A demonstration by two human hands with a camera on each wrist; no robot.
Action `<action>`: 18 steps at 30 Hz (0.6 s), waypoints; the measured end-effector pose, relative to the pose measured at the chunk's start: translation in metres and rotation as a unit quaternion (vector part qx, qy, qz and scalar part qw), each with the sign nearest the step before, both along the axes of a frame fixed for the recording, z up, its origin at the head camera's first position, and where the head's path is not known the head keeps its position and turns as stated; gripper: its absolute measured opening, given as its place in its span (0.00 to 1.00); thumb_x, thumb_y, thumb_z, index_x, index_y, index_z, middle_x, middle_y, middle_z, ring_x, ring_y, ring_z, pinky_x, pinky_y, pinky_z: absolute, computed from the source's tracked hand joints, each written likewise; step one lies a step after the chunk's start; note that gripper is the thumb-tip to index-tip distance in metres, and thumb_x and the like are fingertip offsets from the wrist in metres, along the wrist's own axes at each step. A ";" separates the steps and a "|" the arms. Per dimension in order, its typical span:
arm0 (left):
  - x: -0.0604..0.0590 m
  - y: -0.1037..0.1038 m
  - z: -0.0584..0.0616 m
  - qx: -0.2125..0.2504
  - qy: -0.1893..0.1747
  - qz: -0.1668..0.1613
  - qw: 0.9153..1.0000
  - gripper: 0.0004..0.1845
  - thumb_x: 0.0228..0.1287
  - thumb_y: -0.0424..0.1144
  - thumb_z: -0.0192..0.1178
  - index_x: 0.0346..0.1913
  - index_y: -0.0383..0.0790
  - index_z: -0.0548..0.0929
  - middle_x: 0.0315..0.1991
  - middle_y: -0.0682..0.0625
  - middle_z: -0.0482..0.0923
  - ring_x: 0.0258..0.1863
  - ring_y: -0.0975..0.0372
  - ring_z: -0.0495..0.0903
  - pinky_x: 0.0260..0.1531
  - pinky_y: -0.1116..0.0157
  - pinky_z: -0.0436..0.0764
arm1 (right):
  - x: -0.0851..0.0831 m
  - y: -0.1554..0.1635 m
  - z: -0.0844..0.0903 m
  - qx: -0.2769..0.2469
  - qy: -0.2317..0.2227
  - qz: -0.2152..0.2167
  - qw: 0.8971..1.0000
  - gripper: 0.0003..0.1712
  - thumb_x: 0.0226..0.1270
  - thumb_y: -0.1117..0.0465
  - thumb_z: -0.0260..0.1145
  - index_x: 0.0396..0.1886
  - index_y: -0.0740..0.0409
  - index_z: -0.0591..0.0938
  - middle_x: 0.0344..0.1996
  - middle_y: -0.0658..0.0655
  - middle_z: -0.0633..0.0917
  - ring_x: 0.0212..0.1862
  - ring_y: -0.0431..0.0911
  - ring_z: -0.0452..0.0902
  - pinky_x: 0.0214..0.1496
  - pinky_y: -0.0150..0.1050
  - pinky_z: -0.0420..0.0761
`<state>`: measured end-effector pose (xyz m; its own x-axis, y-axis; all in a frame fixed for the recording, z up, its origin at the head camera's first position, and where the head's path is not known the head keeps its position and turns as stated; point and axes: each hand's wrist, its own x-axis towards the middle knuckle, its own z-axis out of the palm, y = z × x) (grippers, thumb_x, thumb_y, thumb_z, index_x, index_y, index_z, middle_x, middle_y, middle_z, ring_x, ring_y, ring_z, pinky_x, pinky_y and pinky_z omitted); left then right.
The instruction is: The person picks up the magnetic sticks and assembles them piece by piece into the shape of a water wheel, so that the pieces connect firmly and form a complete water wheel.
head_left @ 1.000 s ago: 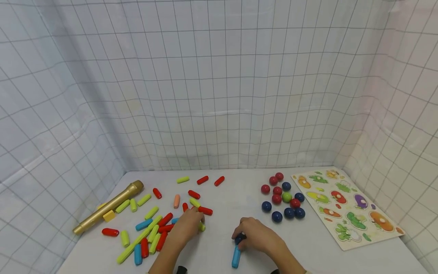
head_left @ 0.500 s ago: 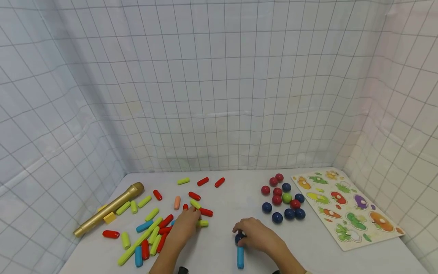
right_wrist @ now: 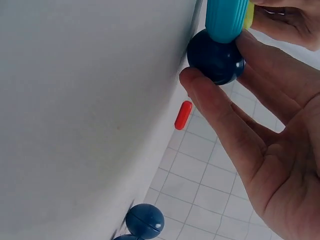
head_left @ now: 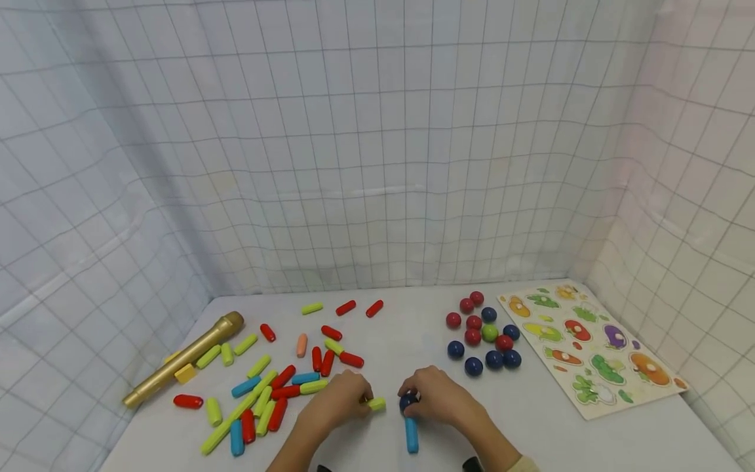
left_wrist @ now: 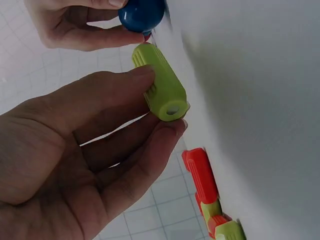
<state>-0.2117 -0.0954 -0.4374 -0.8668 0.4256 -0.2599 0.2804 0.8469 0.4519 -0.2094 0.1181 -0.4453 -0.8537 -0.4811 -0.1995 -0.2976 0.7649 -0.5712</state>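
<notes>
My left hand [head_left: 341,400] pinches a short yellow-green ribbed rod [left_wrist: 162,85] between thumb and fingertips; its end shows a small metallic dot. My right hand [head_left: 439,396] grips a dark blue ball [right_wrist: 215,57] with thumb and fingers. Against that ball sits the end of a light blue ribbed rod [head_left: 411,434], which points toward the person's side of the table. In the head view the yellow-green rod lies level with the ball, a small gap to its left. Parts of the ball are covered by the right fingers.
Loose red rods [head_left: 286,391], yellow-green and blue ones lie scattered at left, beside a gold microphone-shaped stick [head_left: 183,360] and a yellow block [head_left: 185,373]. Several red, blue and green balls [head_left: 474,366] cluster right of centre. A vegetable puzzle board [head_left: 590,347] lies far right. Gridded white curtains enclose the table.
My left hand has moved right, away from the pile, carrying the yellow-green rod toward the blue ball. My right hand stays nearly in place; the blue rod has swung slightly.
</notes>
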 end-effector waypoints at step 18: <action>0.012 0.023 -0.007 -0.050 -0.026 -0.018 0.998 0.06 0.57 0.35 0.69 0.37 0.39 0.89 0.24 0.55 0.81 0.23 0.65 0.74 0.38 0.66 0.84 | 0.002 -0.009 0.000 -0.003 -0.022 -0.002 1.000 0.15 0.56 0.59 0.74 0.45 0.52 0.87 0.33 0.45 0.85 0.36 0.38 0.74 0.44 0.36 0.81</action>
